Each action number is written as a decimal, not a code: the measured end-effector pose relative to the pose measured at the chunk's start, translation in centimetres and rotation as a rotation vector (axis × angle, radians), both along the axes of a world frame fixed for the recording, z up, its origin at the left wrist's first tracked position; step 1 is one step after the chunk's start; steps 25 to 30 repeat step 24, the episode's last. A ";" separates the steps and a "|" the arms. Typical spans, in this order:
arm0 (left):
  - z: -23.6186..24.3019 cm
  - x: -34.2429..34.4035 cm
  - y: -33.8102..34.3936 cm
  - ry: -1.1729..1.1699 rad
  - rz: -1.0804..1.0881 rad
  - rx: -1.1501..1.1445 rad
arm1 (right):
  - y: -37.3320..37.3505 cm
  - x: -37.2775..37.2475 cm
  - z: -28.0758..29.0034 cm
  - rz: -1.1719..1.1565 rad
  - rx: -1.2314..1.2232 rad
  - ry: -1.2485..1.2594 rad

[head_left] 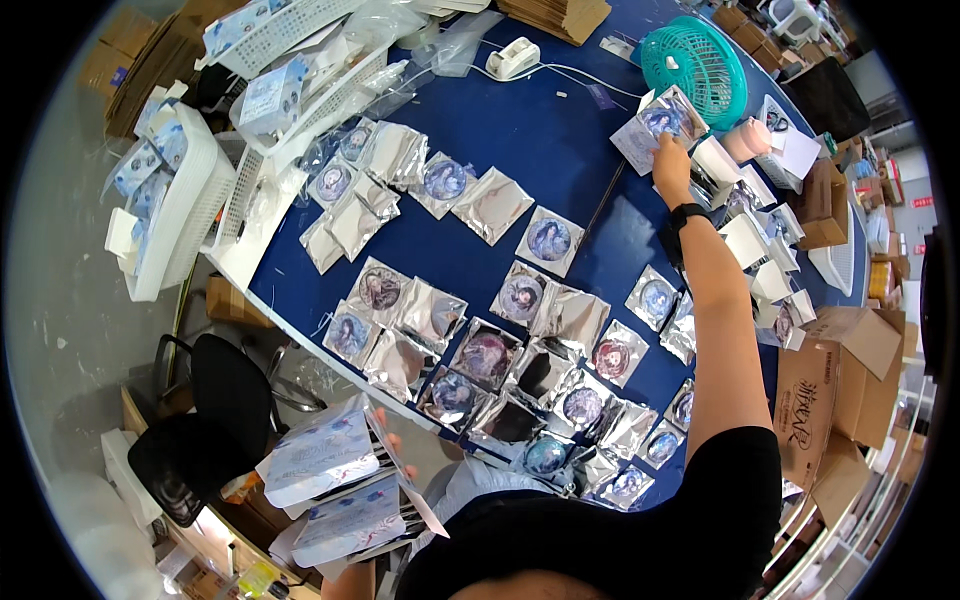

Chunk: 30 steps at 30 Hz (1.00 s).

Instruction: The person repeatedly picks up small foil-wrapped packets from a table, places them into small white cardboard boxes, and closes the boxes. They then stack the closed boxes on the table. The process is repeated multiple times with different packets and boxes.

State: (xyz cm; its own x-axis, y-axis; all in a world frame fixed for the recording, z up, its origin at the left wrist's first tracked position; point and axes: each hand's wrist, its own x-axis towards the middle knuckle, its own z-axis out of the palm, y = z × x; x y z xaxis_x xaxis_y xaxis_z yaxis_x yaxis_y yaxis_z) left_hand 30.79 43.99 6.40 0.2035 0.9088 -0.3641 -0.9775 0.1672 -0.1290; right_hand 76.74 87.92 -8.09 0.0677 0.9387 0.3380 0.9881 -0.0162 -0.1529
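Observation:
My left hand [392, 442] is at the lower left, its fingers wrapped round the side of two printed light-blue cardboard boxes [325, 462] with open flaps. Thin edges of packets show inside them. At the upper right, my right arm reaches far across the blue table, and my right hand [672, 162] pinches a foil packet with a round picture badge [660, 122]. Next to that packet is a pale printed box flap [634, 146]. Several silver foil packets with round badges, such as a purple-toned one [486, 355], lie in groups over the table between my hands, some face down.
A teal basket [695, 75] stands beyond my right hand, with a pink cup [746, 139] beside it. Opened white boxes [745, 240] line the right edge, near a large carton [812, 400]. White plastic baskets [185, 215] and a black chair [215, 410] are at the left.

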 end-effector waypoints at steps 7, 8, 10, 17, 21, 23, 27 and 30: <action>2.0 -0.7 -4.1 0.184 0.109 0.031 | -7.0 -3.4 6.8 0.217 0.069 0.028; 2.1 -1.0 -4.8 0.206 0.105 0.074 | -8.5 -4.2 8.2 0.288 0.084 0.035; 2.8 -1.3 -6.5 0.192 0.138 0.107 | -11.7 -6.0 11.2 0.429 0.122 0.041; 2.2 -3.3 -17.4 0.122 0.340 0.260 | -26.7 -18.0 22.7 0.875 0.075 0.086; 1.4 -4.2 -28.0 0.139 0.612 0.313 | -36.9 -26.8 26.0 1.218 0.032 0.082; 1.4 -3.8 -34.3 0.251 0.738 0.349 | -42.6 -31.8 26.6 1.382 -0.022 0.075; 2.7 2.0 -41.7 0.247 0.772 0.319 | -44.3 -31.9 26.7 1.391 -0.056 0.074; 2.7 2.0 -41.7 0.247 0.772 0.319 | -44.3 -31.9 26.7 1.391 -0.056 0.074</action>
